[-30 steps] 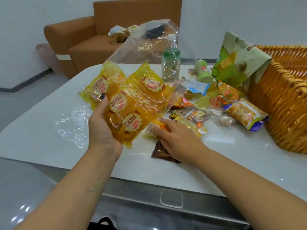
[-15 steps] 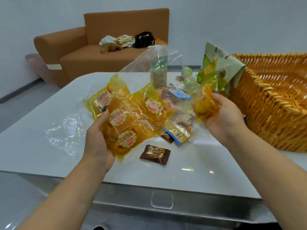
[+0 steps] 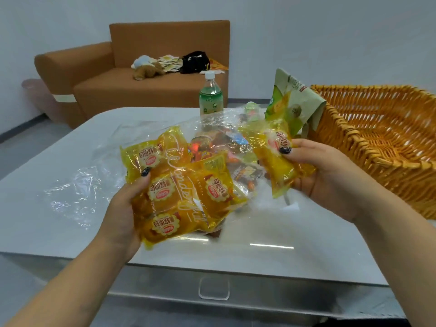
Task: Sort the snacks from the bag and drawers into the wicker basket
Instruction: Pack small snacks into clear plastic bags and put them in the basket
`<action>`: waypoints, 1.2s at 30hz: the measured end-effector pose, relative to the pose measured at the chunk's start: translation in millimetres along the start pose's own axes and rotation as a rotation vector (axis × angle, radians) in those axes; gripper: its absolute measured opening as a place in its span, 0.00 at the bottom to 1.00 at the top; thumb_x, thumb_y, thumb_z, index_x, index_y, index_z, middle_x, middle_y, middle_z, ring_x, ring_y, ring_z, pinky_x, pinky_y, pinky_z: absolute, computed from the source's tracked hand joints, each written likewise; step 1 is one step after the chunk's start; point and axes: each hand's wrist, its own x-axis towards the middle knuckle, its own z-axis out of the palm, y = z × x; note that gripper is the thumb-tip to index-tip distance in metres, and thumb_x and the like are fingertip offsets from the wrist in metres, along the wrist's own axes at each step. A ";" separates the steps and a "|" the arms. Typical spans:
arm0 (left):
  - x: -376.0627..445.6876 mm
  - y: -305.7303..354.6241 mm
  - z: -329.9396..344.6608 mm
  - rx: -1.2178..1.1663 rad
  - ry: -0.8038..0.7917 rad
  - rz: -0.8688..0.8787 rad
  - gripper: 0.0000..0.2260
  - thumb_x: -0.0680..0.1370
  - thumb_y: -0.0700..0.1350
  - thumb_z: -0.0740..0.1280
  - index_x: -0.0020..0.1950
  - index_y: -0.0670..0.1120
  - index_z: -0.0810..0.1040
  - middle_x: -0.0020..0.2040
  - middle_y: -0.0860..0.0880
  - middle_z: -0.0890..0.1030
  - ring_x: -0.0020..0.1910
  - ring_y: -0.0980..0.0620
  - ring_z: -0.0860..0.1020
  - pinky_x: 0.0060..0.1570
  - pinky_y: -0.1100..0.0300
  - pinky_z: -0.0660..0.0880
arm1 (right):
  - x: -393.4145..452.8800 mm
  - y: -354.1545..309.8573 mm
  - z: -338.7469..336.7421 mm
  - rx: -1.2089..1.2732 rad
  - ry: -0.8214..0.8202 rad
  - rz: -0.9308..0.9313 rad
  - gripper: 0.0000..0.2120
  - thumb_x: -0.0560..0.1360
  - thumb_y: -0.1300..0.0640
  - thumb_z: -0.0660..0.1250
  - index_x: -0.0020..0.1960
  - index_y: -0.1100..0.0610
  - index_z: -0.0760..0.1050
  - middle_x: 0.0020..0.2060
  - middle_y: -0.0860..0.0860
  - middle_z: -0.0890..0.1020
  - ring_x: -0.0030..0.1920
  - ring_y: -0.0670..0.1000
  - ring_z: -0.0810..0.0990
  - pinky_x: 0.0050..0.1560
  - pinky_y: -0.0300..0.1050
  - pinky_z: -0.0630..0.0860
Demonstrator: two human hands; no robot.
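The left hand grips a fanned bunch of four yellow bread packets above the white table, thumb pressed across their faces. Their long axes run roughly from the near-left palm up toward the far right, and the round labels face the camera. The right hand pinches a fifth yellow packet (thumb on its label, fingers curled beneath), tilted with its long axis sloping from far-left down toward the near-right. It hangs just beside the rim of the wicker basket.

A crumpled clear bag lies on the table, still covering a heap of small snacks; their count is hard to make out through the plastic. One green bottle stands upright behind, and one green pouch leans on the basket's corner.
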 end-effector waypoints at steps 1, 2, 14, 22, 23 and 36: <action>0.6 -0.3 -0.9 0.013 0.008 0.002 0.13 0.74 0.51 0.64 0.55 0.51 0.81 0.49 0.48 0.86 0.45 0.47 0.85 0.42 0.50 0.81 | 0.0 -0.7 0.4 -0.012 -0.038 0.017 0.22 0.67 0.60 0.68 0.61 0.65 0.76 0.54 0.61 0.82 0.49 0.57 0.82 0.46 0.47 0.82; 1.3 -0.1 -1.4 0.026 0.013 0.004 0.14 0.74 0.51 0.64 0.56 0.51 0.81 0.50 0.47 0.86 0.45 0.47 0.85 0.44 0.49 0.80 | 0.8 -0.9 0.5 -0.016 -0.064 0.033 0.22 0.67 0.60 0.68 0.60 0.64 0.76 0.53 0.60 0.83 0.49 0.57 0.83 0.45 0.46 0.83; 8.8 -0.3 0.9 0.089 0.000 -0.015 0.11 0.77 0.50 0.63 0.54 0.50 0.81 0.47 0.48 0.86 0.43 0.48 0.85 0.43 0.51 0.80 | 14.5 2.2 -0.4 -0.196 -0.202 0.094 0.20 0.63 0.62 0.69 0.55 0.56 0.77 0.48 0.54 0.85 0.44 0.53 0.85 0.43 0.50 0.83; 12.1 5.5 -8.4 0.038 0.057 -0.028 0.11 0.79 0.51 0.62 0.58 0.51 0.80 0.49 0.48 0.86 0.46 0.48 0.85 0.38 0.53 0.82 | 21.6 -3.0 -14.9 -0.047 -0.116 0.004 0.24 0.62 0.66 0.71 0.59 0.61 0.77 0.47 0.58 0.84 0.42 0.52 0.84 0.37 0.41 0.81; 12.1 6.4 -9.5 0.042 0.045 -0.038 0.12 0.78 0.51 0.63 0.58 0.51 0.80 0.50 0.48 0.86 0.46 0.47 0.85 0.38 0.53 0.82 | 21.2 -0.1 -12.4 -0.046 -0.133 0.024 0.23 0.62 0.67 0.70 0.58 0.61 0.77 0.47 0.58 0.84 0.41 0.52 0.84 0.36 0.42 0.81; 6.8 -0.3 -0.8 0.138 -0.096 -0.166 0.22 0.70 0.51 0.66 0.61 0.45 0.78 0.53 0.43 0.85 0.50 0.43 0.84 0.49 0.45 0.80 | 20.5 33.4 21.0 -0.074 -0.148 0.003 0.23 0.66 0.60 0.71 0.61 0.59 0.74 0.54 0.59 0.83 0.50 0.60 0.84 0.52 0.57 0.81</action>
